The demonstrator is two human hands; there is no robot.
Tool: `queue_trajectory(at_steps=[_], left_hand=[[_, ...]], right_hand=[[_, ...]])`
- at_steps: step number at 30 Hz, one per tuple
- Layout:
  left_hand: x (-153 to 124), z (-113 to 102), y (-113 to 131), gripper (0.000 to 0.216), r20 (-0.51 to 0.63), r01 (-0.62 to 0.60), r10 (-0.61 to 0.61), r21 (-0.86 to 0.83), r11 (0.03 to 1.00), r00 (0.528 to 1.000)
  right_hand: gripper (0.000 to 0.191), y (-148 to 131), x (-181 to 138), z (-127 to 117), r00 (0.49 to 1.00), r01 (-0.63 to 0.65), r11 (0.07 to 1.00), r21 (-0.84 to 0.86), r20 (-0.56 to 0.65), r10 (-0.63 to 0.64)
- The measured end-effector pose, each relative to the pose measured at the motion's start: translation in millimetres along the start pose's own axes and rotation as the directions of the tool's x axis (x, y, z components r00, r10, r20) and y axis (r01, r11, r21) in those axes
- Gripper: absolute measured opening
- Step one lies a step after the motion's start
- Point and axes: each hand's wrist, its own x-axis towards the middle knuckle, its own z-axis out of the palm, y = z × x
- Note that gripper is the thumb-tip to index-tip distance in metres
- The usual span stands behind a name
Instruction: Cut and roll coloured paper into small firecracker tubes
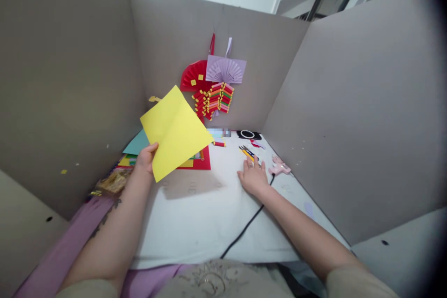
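My left hand (145,157) pinches a yellow sheet of paper (175,131) by its lower left edge and holds it tilted above the white table (195,223). My right hand (253,178) lies flat on the table with its fingers spread, fingertips close to a yellow-handled tool (247,152). Nothing is in the right hand. A stack of coloured paper sheets (139,151) with a red sheet (200,162) lies under and behind the yellow sheet.
Grey cardboard walls enclose the table on three sides. Red and purple paper fans with strings of small paper rolls (213,84) hang on the back wall. A pink glue gun (279,166) with a black cable (244,228) lies at the right; a black tape roll (247,134) sits at the back.
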Motion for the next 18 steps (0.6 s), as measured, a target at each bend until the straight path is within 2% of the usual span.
queue_trajectory(at_steps=[1, 3, 5, 6, 7, 8, 9, 11, 12, 13, 14, 15, 16, 18], left_hand=[[0.5, -0.1, -1.3, 0.041, 0.001, 0.021, -0.021, 0.025, 0.999, 1.0], [1.0, -1.3, -3.1, 0.041, 0.005, 0.056, -0.057, 0.083, 0.995, 0.998], [0.7, -3.5, -3.0, 0.042, 0.014, 0.066, -0.068, 0.112, 0.992, 0.998], [0.2, -4.8, -2.2, 0.042, 0.018, 0.061, -0.064, 0.119, 0.991, 0.998], [-0.3, -5.8, -1.0, 0.042, 0.022, 0.054, -0.057, 0.122, 0.991, 0.998], [-0.8, -6.6, 0.3, 0.042, 0.026, 0.046, -0.05, 0.123, 0.991, 0.998], [-1.2, -6.9, 1.6, 0.042, 0.03, 0.038, -0.042, 0.122, 0.992, 0.999], [-2.0, -6.1, 3.4, 0.042, 0.037, 0.029, -0.034, 0.12, 0.992, 0.999], [-2.3, -5.2, 3.7, 0.043, 0.043, 0.03, -0.036, 0.119, 0.992, 0.998], [-2.6, -4.1, 3.7, 0.043, 0.047, 0.033, -0.039, 0.118, 0.992, 0.998], [-3.0, -3.0, 3.5, 0.043, 0.05, 0.032, -0.038, 0.116, 0.993, 0.998], [-3.5, -2.3, 3.2, 0.043, 0.055, 0.029, -0.035, 0.113, 0.993, 0.998], [-3.9, -2.1, 3.2, 0.043, 0.061, 0.027, -0.034, 0.11, 0.994, 0.998], [-4.0, -4.1, 4.6, 0.043, 0.062, 0.027, -0.034, 0.104, 0.994, 0.997]], right_hand=[[0.064, -3.8, -1.2, -0.5, 0.999, 0.034, 0.999, 0.014, -0.022, -0.034], [0.064, -23.3, -7.4, 2.7, 0.971, 0.241, 0.967, 0.085, -0.016, -0.24], [0.067, -45.4, -11.6, 8.4, 0.861, 0.504, 0.851, 0.149, -0.02, -0.507], [0.068, -52.8, -10.2, 10.6, 0.815, 0.571, 0.801, 0.177, -0.009, -0.579], [0.068, -56.1, -6.0, 11.9, 0.798, 0.587, 0.784, 0.202, 0.019, -0.602], [0.068, -55.2, 0.9, 11.9, 0.819, 0.55, 0.807, 0.214, 0.054, -0.572], [0.068, -50.7, 9.7, 10.7, 0.871, 0.462, 0.863, 0.205, 0.082, -0.485], [0.066, -36.3, 28.0, 6.6, 0.982, 0.172, 0.978, 0.115, 0.053, -0.179], [0.066, -29.6, 35.1, 4.7, 0.998, 0.062, 0.996, 0.068, -0.015, -0.061], [0.065, -24.8, 39.7, 3.6, 0.997, 0.011, 0.999, 0.047, -0.081, -0.008], [0.064, -22.4, 41.4, 3.6, 0.992, 0.027, 0.998, 0.05, -0.128, -0.02], [0.064, -22.3, 40.8, 4.7, 0.985, 0.113, 0.991, 0.066, -0.141, -0.103], [0.064, -23.6, 38.7, 6.7, 0.964, 0.251, 0.964, 0.093, -0.12, -0.239], [0.063, -27.0, 34.5, 10.9, 0.864, 0.5, 0.851, 0.159, -0.02, -0.503]])
